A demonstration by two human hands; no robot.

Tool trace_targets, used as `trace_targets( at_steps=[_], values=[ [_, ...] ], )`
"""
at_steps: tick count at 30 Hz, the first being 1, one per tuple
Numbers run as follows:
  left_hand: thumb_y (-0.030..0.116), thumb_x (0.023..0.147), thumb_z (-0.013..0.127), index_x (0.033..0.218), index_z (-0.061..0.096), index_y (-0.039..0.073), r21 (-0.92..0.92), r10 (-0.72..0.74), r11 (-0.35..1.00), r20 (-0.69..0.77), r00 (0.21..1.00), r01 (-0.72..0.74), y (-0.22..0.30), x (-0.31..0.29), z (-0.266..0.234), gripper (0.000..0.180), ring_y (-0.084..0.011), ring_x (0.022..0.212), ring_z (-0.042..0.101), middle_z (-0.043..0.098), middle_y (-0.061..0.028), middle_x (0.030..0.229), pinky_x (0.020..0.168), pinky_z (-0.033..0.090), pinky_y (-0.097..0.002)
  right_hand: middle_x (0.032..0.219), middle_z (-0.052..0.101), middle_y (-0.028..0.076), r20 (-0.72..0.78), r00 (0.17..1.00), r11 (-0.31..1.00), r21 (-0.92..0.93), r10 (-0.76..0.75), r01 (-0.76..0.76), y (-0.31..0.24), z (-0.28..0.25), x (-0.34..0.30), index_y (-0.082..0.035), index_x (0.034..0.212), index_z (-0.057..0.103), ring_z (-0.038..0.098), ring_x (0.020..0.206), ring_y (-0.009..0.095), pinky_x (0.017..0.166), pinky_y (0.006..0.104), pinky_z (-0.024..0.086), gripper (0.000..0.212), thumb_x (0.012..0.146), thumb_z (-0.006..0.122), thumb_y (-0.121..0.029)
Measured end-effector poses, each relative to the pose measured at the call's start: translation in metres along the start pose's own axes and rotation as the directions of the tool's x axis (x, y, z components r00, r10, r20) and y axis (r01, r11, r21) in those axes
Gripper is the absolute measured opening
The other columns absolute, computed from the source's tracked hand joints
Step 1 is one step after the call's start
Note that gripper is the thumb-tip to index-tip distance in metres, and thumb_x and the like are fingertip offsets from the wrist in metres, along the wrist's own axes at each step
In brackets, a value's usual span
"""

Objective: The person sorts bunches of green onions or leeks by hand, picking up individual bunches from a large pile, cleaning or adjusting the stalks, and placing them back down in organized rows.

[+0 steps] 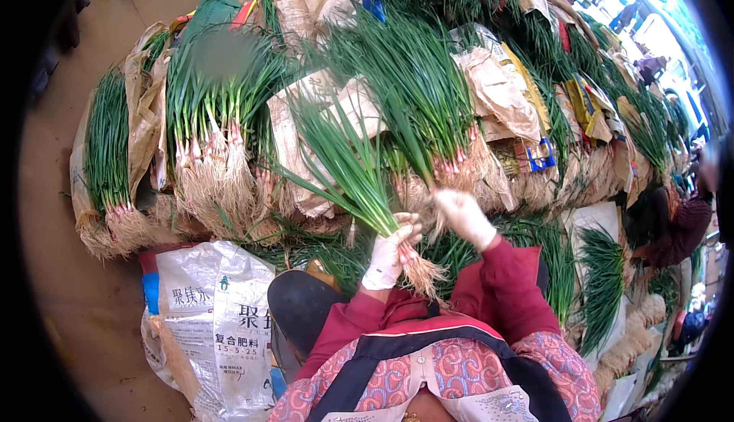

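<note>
Onion bunch [363, 196] gripped in left hand [396, 242]; right hand [463, 217] near it, pinching stalk [425, 171].

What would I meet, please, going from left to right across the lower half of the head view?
White printed sack → left hand → right hand → dark green onion bundle → co-worker's dark red sleeve.

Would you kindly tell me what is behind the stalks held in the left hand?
Behind the held stalks, beyond the left hand, a tan sack and stacked green bunches show. The stalks cover part of the sack; whatever lies beneath it cannot be seen.
</note>
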State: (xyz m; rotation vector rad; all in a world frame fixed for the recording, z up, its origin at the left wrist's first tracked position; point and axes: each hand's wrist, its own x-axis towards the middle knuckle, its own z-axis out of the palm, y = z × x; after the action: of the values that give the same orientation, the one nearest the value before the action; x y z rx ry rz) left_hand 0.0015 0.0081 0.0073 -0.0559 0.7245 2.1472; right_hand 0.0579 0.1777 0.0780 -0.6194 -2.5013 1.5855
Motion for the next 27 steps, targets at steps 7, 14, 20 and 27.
trace_targets(
  at_steps=[7,14,20,27],
  values=[
    [0.002,0.081,0.060,0.100,0.051,0.004,0.211,-0.127,0.969,-0.031,0.991,0.130,-0.007,0.001,-0.003,0.021,-0.0239,0.084,0.063,0.062,-0.0120,0.097,0.064,0.055,-0.0331,0.086,0.065,0.012,0.061,0.998,0.971,-0.236,-0.014,0.027,0.013,0.028,-0.058,-0.009,0.105,0.061,0.063,0.079,0.032,0.070,0.0365,0.049,0.034,0.092,0.044,-0.035],
    [0.000,0.080,0.059,0.099,0.052,0.004,0.147,-0.101,0.982,-0.133,0.986,0.121,-0.014,-0.006,-0.005,0.020,-0.0218,0.077,0.063,0.062,-0.0097,0.093,0.059,0.054,-0.0343,0.080,0.061,0.000,0.280,0.936,0.731,0.590,0.212,-0.342,0.032,0.059,0.001,-0.001,0.098,0.061,0.057,0.068,0.009,0.057,0.0210,0.046,0.024,0.090,0.052,-0.023],
    [0.000,0.081,0.058,0.095,0.051,0.006,0.099,-0.122,0.986,-0.133,0.984,0.136,-0.018,-0.010,-0.016,0.016,-0.0211,0.077,0.063,0.062,-0.0110,0.093,0.060,0.055,-0.0338,0.071,0.062,0.004,0.059,0.975,0.910,0.350,0.214,-0.221,0.071,0.076,-0.010,-0.004,0.081,0.060,0.057,0.057,0.013,0.052,0.0274,0.047,0.024,0.091,0.048,-0.022],
    [0.001,0.082,0.058,0.094,0.050,0.007,0.120,-0.040,0.991,-0.136,0.990,0.057,-0.002,-0.023,-0.001,0.016,-0.0223,0.077,0.064,0.062,-0.0138,0.093,0.062,0.055,-0.0345,0.084,0.064,0.016,0.107,0.965,0.691,-0.717,0.239,-0.091,0.072,0.051,0.001,-0.006,0.079,0.064,0.062,0.078,0.035,0.073,0.0416,0.049,0.036,0.089,0.039,-0.031]
  ],
)
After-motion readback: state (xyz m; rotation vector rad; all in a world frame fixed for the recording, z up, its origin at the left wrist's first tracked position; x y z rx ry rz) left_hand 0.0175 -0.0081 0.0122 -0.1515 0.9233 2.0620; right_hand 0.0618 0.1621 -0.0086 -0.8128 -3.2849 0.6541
